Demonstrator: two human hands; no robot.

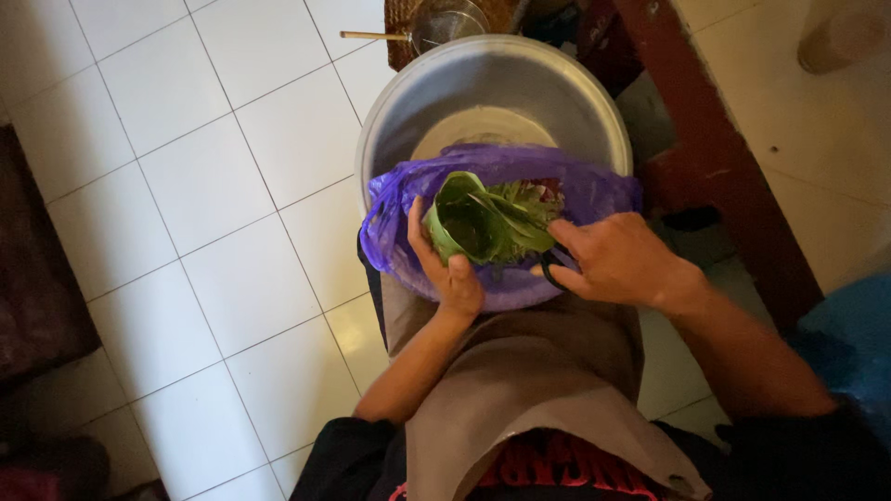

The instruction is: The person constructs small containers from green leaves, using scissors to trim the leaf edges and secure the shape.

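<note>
White tiled floor (204, 186), red wooden table leg (715, 158), strainer with wooden handle (445, 23), dark cloth (37, 278) at left

A thin purple plastic bag (399, 199) is showing a glossy violet sheen, and the rolled leaf (469, 223) inside it is looking fresh green, with darker green and a little reddish-brown among the leaves behind. The large metal basin (492, 83) is gleaming dull silver-grey, its bottom paler. The floor tiles (204, 186) are showing white, crossed by a grid of grey grout lines. A greyish-brown cloth (520, 380) is lying over a black garment with red lettering.
</note>
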